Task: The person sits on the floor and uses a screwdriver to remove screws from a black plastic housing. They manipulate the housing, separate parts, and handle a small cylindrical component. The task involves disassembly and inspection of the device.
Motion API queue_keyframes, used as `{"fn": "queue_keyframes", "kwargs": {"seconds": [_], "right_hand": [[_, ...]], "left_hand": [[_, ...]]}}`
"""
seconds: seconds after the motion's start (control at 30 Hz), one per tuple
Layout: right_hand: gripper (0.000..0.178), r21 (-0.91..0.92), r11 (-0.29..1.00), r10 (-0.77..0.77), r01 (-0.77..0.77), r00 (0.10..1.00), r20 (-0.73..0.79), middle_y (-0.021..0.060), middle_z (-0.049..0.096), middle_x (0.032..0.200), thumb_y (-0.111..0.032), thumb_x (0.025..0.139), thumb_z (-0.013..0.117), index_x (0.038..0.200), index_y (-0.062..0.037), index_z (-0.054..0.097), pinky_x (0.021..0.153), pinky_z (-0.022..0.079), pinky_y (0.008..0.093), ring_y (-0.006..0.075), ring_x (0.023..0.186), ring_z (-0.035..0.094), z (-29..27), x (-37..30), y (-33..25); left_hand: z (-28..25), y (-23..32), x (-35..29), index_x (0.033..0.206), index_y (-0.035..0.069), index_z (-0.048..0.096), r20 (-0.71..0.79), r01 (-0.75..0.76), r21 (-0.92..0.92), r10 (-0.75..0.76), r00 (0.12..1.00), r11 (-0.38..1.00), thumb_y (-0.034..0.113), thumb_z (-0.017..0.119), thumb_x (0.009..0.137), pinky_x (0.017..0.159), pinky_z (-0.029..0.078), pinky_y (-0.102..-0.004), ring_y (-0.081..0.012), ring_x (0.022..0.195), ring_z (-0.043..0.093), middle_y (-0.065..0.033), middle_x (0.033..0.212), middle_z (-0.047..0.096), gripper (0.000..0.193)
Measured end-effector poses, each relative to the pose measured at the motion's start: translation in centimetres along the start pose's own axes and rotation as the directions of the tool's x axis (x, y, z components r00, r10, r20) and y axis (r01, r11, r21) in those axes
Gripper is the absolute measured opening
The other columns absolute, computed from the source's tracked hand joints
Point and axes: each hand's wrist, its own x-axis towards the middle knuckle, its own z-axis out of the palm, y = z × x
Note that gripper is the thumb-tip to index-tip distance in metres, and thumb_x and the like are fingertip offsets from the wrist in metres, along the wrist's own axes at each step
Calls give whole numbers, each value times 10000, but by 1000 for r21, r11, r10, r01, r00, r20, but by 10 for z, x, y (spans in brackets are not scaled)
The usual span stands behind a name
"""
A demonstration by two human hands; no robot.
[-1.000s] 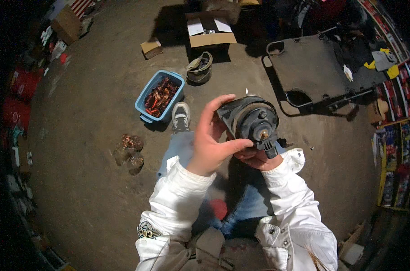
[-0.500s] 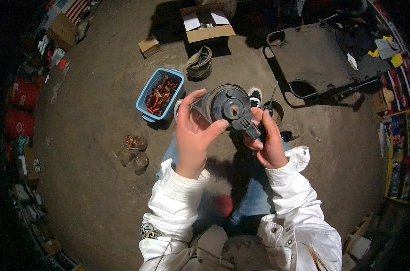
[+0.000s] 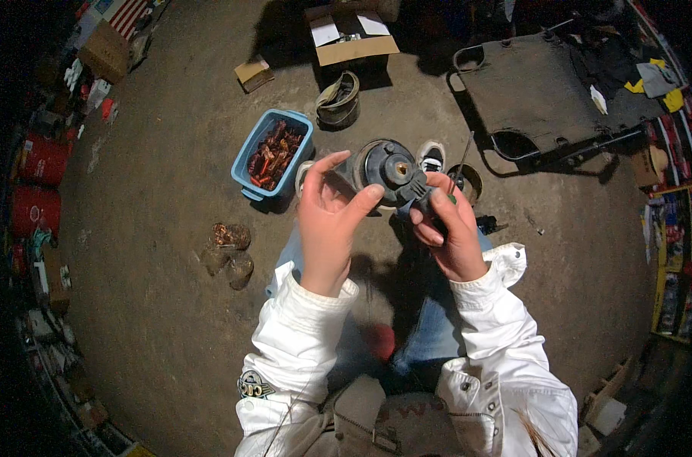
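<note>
In front of me my left hand (image 3: 332,221) wraps round a dark cylindrical part that looks like a small electric motor (image 3: 376,169), thumb against its near rim. Its black round end cap faces up and has a brass-coloured centre. My right hand (image 3: 454,232) is closed at the ribbed black connector on the cap's lower right, with the thumb on top. A thin rod (image 3: 461,164), perhaps a screwdriver shaft, rises beside the right fingers, with a bit of green at its lower end. Whether that hand holds it I cannot tell.
A blue tub (image 3: 245,161) of reddish copper scraps stands left of the part. Beyond are a bucket (image 3: 340,116) and an open carton (image 3: 357,52). Clear bags (image 3: 230,251) lie at left. A dark cot-like frame (image 3: 540,99) stands far right. Shelves (image 3: 674,251) line the right edge.
The motor has turned slightly in my hands and its end cap has tilted away. My right thumb and fingers have shifted on the connector, and green now shows beside them.
</note>
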Motion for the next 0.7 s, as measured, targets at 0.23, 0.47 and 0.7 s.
{"fn": "queue_keyframes", "kwargs": {"seconds": [0.23, 0.47, 0.7], "right_hand": [[207, -30, 999, -32, 31, 998, -53, 40, 604, 775, -212, 967, 549, 1105, -58, 527, 443, 254, 177, 12, 489, 348, 1, 3, -1], [196, -16, 1000, -15, 15, 998, -60, 42, 592, 754, -230, 988, 525, 1096, -66, 520, 437, 253, 183, 20, 474, 342, 2, 5, -3], [209, -15, 999, -33, 32, 995, -91, 37, 588, 754, -208, 999, 500, 1157, -72, 503, 440, 250, 189, 21, 471, 333, 5, 6, -1]], "left_hand": [[-6, 3, -1, 1210, 34, 540, -123, 118, 208, -94, 988, 971, 205, 577, 962, 700, 466, -196, -64, 897, 565, -28, 1018, 599, 304], [-4, 6, -1, 1222, 81, 560, -98, 146, 76, -138, 986, 986, 265, 518, 990, 610, 436, -164, -40, 848, 563, 1, 1011, 602, 299], [-4, 9, 0, 1277, 1, 506, -20, 12, 41, -11, 1000, 999, 107, 615, 910, 924, 443, -278, -137, 1050, 562, -82, 1149, 588, 397]]}}
